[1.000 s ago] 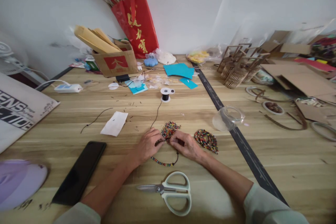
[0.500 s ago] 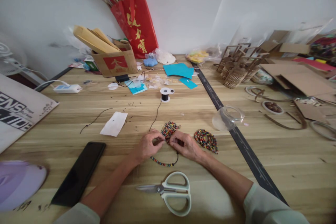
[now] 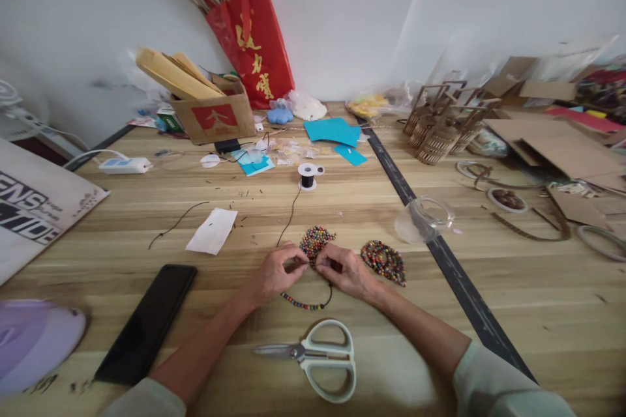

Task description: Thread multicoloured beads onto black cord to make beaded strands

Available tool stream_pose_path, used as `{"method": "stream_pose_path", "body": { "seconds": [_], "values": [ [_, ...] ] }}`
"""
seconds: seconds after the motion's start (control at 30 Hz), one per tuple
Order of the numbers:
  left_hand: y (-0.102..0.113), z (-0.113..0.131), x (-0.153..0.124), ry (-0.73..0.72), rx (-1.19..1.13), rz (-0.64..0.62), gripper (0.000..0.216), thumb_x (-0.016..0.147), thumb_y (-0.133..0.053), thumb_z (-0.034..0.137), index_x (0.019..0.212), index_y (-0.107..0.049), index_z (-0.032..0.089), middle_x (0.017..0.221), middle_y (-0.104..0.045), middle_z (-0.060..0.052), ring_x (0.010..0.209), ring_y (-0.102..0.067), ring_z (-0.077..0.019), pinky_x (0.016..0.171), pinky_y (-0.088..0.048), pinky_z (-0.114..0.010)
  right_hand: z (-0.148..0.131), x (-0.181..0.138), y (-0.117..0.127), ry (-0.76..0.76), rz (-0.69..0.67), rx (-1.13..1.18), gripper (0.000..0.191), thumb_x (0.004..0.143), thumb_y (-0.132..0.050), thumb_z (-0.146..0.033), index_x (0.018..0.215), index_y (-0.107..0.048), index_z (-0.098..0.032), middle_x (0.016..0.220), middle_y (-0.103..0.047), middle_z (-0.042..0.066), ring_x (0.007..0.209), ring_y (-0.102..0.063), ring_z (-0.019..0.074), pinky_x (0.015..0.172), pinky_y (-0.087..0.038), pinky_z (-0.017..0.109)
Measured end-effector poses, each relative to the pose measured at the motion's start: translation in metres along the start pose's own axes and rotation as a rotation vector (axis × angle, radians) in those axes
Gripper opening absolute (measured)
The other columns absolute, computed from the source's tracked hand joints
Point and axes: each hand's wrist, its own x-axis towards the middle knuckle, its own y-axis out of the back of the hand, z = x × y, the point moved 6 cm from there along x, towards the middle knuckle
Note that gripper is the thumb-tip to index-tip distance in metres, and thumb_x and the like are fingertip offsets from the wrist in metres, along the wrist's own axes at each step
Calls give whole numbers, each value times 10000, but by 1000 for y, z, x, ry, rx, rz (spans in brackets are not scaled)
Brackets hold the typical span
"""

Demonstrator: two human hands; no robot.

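Note:
My left hand (image 3: 281, 268) and my right hand (image 3: 346, 268) face each other in the head view, thumbs and index fingers pinched close together. Between them the black cord is pinched, though the fingertips cover most of it. A short beaded strand (image 3: 303, 305) with colourful round beads hangs in a loop below both hands, its dark cord end rising to my right hand. Just beyond the fingertips lies a pile of loose multicoloured beads (image 3: 317, 241). A thin dark cord (image 3: 292, 212) runs from the black thread spool (image 3: 308, 177) towards my left hand.
A second bundle of beads (image 3: 385, 262) lies right of my right hand. Scissors (image 3: 325, 358) with pale handles rest in front of me. A black phone (image 3: 147, 324) and white paper (image 3: 212, 231) are on the left, a clear jar (image 3: 424, 219) on the right.
Almost nothing differs. My left fingertips have shifted very slightly towards the right hand; the beads, spool and scissors stay where they were.

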Motion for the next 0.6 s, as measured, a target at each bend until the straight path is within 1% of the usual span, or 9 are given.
{"method": "stream_pose_path", "body": {
  "seconds": [0.17,0.37,0.47,0.6],
  "values": [
    [0,-1,0,7,-24,7,84,752,-583,117,764,-657,155,740,-659,-43,734,-611,-159,697,-485,-258,-1,1,0,-7,1,4,70,838,-561,-136,798,-613,-162,709,-562,-2,620,-497,104,560,-391,203],
    [-2,1,0,20,-55,-22,99,755,-583,124,779,-677,144,733,-667,-46,702,-612,-150,675,-488,-252,-2,1,1,-13,10,10,66,826,-568,-124,789,-606,-162,695,-557,-8,609,-498,102,555,-389,201],
    [1,-1,1,80,-86,-2,80,761,-594,146,764,-674,139,733,-675,-46,695,-620,-145,673,-492,-246,-2,1,1,-16,6,13,68,828,-566,-126,793,-613,-162,702,-556,-7,617,-501,104,560,-388,203],
    [10,-13,1,193,-201,83,84,767,-614,199,780,-662,131,730,-685,-46,685,-636,-140,664,-507,-233,-2,0,1,-22,2,11,71,825,-564,-117,799,-616,-157,698,-553,-7,610,-493,101,555,-376,201]
  ]
}}
